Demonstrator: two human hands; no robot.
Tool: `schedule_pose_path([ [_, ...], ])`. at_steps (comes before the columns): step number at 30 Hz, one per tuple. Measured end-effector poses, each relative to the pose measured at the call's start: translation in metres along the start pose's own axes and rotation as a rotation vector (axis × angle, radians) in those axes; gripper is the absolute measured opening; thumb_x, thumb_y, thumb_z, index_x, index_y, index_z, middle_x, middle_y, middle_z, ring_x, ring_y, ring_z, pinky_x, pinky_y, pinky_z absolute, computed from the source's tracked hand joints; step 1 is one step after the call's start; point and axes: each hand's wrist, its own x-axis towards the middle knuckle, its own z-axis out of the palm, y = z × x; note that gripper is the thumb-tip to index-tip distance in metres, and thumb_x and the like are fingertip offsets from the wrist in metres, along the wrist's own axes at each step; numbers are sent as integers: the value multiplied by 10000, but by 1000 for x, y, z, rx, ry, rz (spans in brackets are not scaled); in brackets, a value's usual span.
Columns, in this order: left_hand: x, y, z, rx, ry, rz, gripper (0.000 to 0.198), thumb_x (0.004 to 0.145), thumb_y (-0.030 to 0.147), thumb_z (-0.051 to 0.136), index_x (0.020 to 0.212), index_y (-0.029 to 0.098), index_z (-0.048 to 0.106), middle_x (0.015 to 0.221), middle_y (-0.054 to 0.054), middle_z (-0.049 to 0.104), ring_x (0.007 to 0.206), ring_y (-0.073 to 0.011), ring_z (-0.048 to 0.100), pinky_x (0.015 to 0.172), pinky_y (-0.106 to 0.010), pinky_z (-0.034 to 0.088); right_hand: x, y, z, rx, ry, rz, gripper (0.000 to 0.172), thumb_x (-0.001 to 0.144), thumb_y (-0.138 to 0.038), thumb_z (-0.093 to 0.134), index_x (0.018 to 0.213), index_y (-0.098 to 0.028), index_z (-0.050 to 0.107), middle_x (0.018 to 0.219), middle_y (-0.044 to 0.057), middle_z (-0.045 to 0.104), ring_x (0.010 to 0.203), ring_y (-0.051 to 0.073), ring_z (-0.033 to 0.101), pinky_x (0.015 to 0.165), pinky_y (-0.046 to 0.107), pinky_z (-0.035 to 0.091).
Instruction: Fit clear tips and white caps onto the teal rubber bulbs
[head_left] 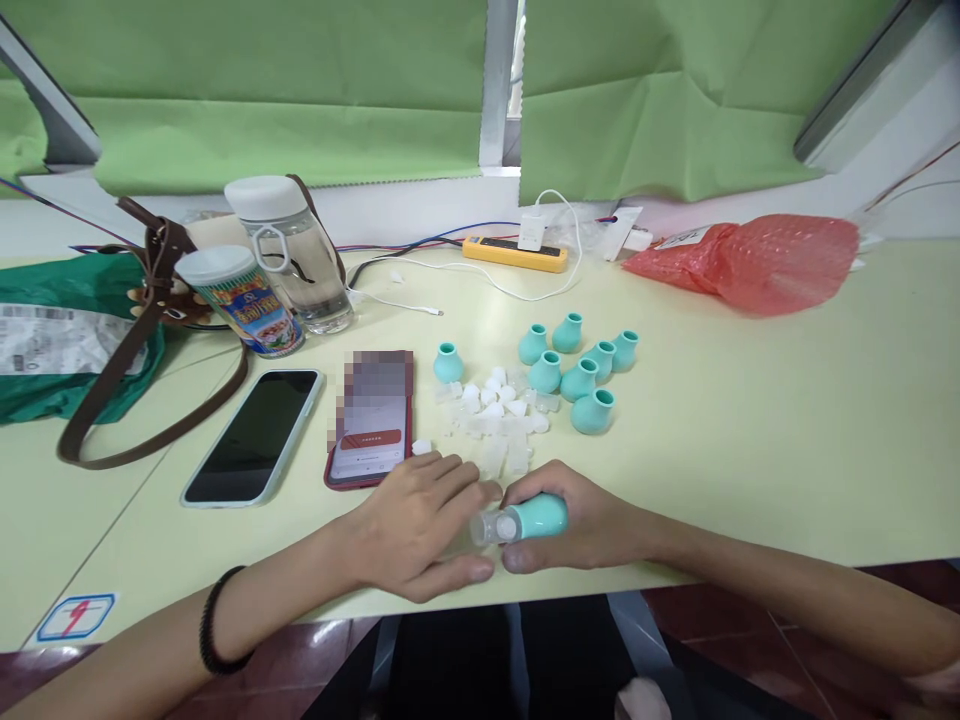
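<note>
Fingers of the left hand (420, 520) stand apart beside the clear-tipped, rounded teal bulb (546, 516) clamped by the right hand (600, 522) over the pale-yellow table (750, 430). Beyond are two flat, dark-screened phones (255, 440), eight flared teal bulbs (592, 414), one red plastic bag (787, 262); green sheets (300, 140) hang behind.

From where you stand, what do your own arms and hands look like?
The left hand is ungloved, with a dark, textured band around its forearm. The right hand is ungloved too, its wrist without a band. Both forearms are bare.
</note>
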Motion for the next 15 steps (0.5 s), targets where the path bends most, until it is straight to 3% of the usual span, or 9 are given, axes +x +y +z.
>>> schedule_pose_path([
  [2, -2, -5, -8, -22, 135, 24, 349, 824, 321, 240, 1001, 100, 444, 758, -98, 536, 679, -205, 486, 579, -348, 418, -1, -2, 0, 40, -5, 20, 190, 591, -297, 659, 660, -144, 569, 521, -49, 439, 477, 47, 397, 415, 158, 323],
  [4, -2, -10, -16, -1, 152, -75, 256, 779, 164, 314, 957, 116, 491, 778, -93, 540, 709, -195, 475, 605, -337, 415, -2, -3, -2, 110, -29, 80, 212, 598, -304, 658, 702, -140, 573, 532, -45, 454, 445, 41, 401, 378, 152, 310],
  [10, 2, -17, -20, 307, -176, -168, 255, 672, 48, 434, 855, 127, 592, 944, -125, 541, 927, -291, 393, 692, -414, 378, -2, -4, -6, 272, -26, 115, 233, 610, -313, 659, 711, -121, 573, 540, -38, 468, 394, 25, 407, 352, 143, 309],
  [15, -1, -21, -10, 453, -257, -171, 235, 678, -4, 432, 772, 136, 595, 925, -114, 567, 948, -289, 402, 724, -453, 338, -3, -4, -6, 304, -31, 114, 224, 612, -296, 662, 715, -114, 580, 551, -30, 486, 399, 22, 412, 350, 135, 308],
])
